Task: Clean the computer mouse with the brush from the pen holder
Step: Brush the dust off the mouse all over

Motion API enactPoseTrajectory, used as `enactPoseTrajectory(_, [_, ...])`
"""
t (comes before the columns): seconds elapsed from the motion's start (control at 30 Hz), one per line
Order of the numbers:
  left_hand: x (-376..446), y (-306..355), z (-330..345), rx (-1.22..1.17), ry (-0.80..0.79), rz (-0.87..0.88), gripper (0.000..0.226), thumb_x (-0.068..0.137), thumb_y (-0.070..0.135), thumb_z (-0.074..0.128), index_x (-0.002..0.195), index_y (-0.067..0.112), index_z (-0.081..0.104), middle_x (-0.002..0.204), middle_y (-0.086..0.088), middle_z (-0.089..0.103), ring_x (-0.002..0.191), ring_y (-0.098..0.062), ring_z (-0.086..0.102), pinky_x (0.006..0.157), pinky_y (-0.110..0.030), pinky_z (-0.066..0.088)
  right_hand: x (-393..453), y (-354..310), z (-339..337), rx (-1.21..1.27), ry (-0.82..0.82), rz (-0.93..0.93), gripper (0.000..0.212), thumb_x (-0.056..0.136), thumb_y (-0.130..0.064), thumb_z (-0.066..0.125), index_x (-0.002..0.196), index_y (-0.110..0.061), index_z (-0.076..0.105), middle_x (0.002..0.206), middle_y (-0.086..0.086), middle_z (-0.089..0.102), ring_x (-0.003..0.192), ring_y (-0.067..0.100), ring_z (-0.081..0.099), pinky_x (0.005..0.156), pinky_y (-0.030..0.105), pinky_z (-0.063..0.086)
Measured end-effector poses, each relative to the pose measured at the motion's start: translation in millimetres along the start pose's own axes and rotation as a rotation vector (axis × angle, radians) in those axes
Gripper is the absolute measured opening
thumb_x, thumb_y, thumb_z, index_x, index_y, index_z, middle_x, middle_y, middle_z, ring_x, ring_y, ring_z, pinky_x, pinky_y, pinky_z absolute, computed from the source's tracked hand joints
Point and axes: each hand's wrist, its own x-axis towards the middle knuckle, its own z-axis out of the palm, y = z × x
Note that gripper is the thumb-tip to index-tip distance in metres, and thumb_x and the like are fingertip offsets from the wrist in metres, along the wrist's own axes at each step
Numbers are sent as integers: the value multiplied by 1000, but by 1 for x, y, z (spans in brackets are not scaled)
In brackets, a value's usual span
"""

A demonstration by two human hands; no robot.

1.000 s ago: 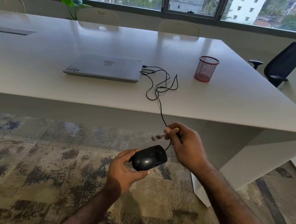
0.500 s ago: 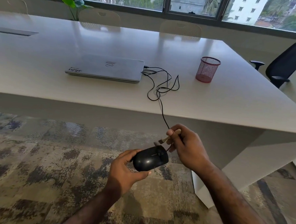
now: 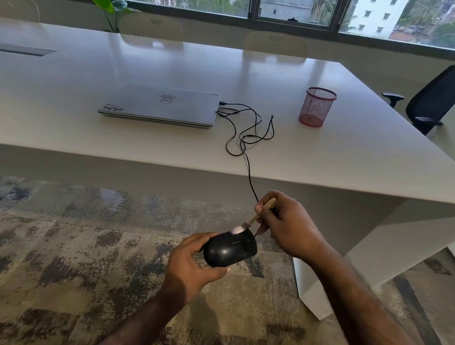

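Brush (image 3: 255, 217) tip has dropped onto the mouse (image 3: 229, 249) now, bristles touching its top front edge. Left hand (image 3: 191, 266) cups the mouse below table (image 3: 94, 65) height, right hand (image 3: 289, 224) pinches the brush handle, and the pen holder (image 3: 317, 107) sits upright on the table.

Lying shut on the table (image 3: 64, 125), left of centre: the laptop (image 3: 161, 104); trailing from its right edge across the tabletop and dropping over the near edge: the cable (image 3: 245, 146). Standing upright on the table, right of the cable's loops: the pen holder (image 3: 317, 107). Hanging in front of the table, over the carpet (image 3: 57, 242): the mouse (image 3: 229, 248), with the brush (image 3: 255, 216) touching its top from behind and to the right
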Motion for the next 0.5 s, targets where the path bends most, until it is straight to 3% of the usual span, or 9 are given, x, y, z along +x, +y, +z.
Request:
enactPoseTrajectory(0.07, [0,-1,0,0,10,5,76,55,2,99,110,45,68,112,36,64,104,10,60,84,-2,44,-1,-1,-2,-162,75,-87,11,99,-26,60,89,-28,61,74,-8,69,69,10,69,65,26,57])
enactPoseTrajectory(0.13, [1,-2,-2,-6,23,7,77,55,2,99,110,46,68,113,35,65,106,9,61,84,-2,45,-3,-5,-5,-120,90,-129,11,98,-27,62,87,-28,62,71,-5,70,64,12,70,66,31,60])
enactPoseTrajectory(0.27, [0,-3,-3,-4,25,21,78,56,5,99,107,55,70,113,28,67,107,2,62,84,-4,45,-8,-13,-12,142,-37,-128,10,98,-23,62,90,-17,65,73,11,73,62,24,73,58,29,56])
enactPoseTrajectory(0.37, [0,-4,-3,-1,28,18,75,56,9,99,108,54,69,114,28,67,108,0,62,85,-4,45,-11,-15,-12,145,-135,-110,8,97,-18,63,93,-12,64,76,10,72,64,23,72,62,29,56])
enactPoseTrajectory(0.5, [0,-1,-2,12,20,21,73,57,9,99,110,49,68,113,29,67,107,1,62,85,-5,45,-15,-15,-7,135,-147,-113,8,98,-18,62,93,-11,62,75,9,70,62,24,70,65,35,61])
